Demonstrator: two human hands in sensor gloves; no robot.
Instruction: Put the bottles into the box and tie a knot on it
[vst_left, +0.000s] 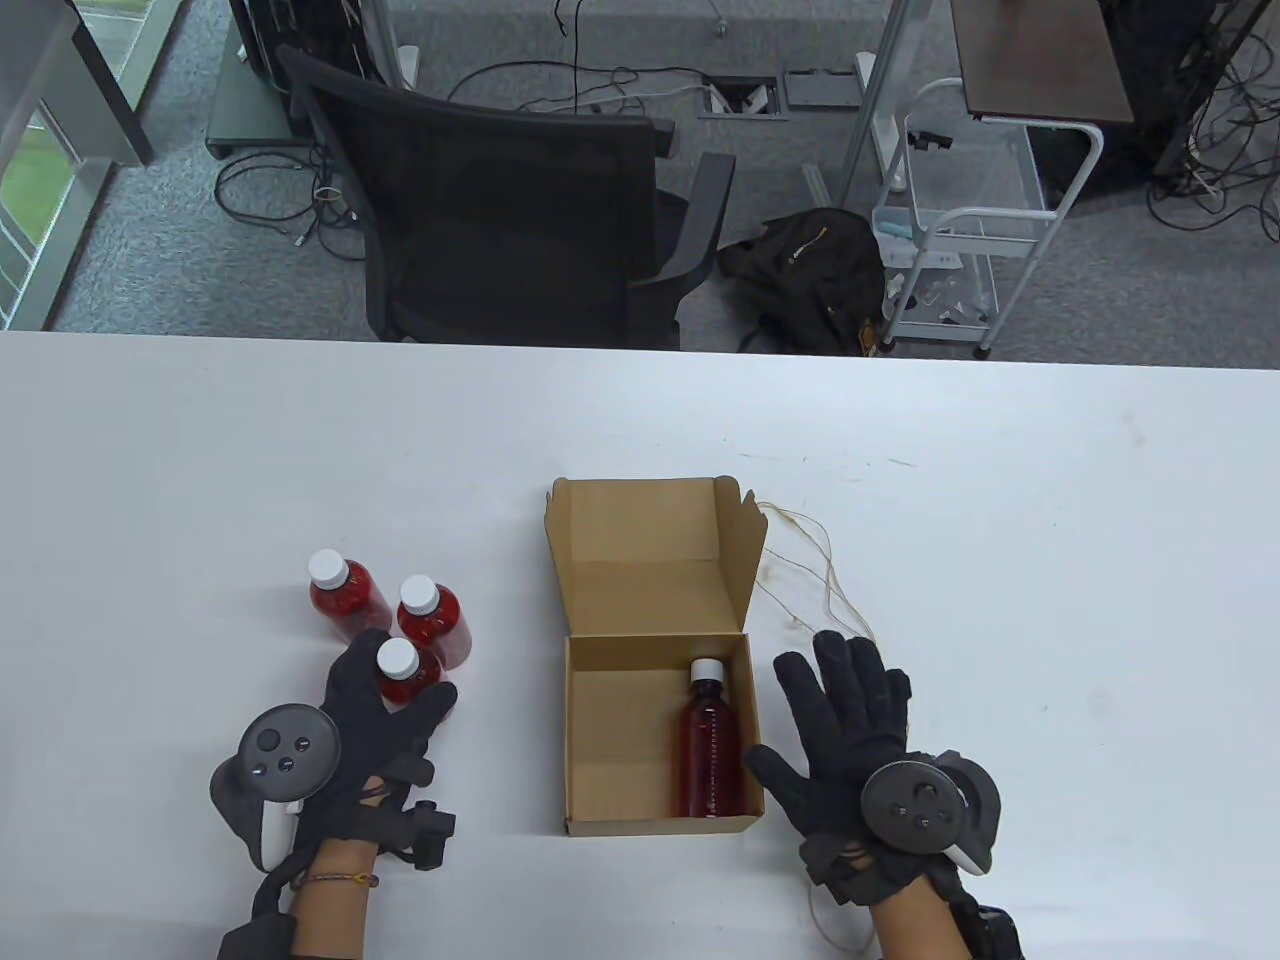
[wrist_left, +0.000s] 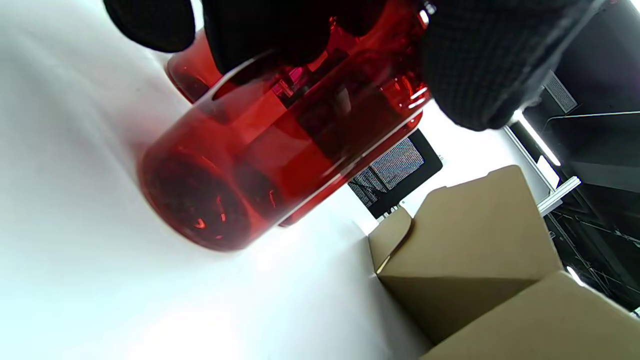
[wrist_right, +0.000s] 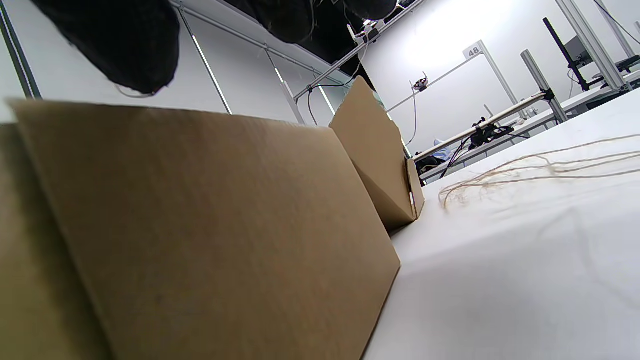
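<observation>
An open cardboard box (vst_left: 620, 735) sits mid-table with its lid (vst_left: 645, 545) folded back. One red bottle (vst_left: 714, 738) with a white cap lies inside along the right wall. Three red bottles stand left of the box: the far one (vst_left: 343, 594), the middle one (vst_left: 432, 618) and the nearest one (vst_left: 405, 676). My left hand (vst_left: 385, 700) grips the nearest bottle (wrist_left: 260, 150), fingers and thumb curled round it. My right hand (vst_left: 840, 720) lies flat with fingers spread just right of the box (wrist_right: 200, 225), holding nothing. Thin twine (vst_left: 810, 570) lies right of the lid (wrist_right: 380, 155).
The white table (vst_left: 1050, 520) stretches wide on both sides. A black office chair (vst_left: 510, 200) stands behind the far edge, with a black bag (vst_left: 810, 270) and a white trolley (vst_left: 960, 220) on the floor beyond.
</observation>
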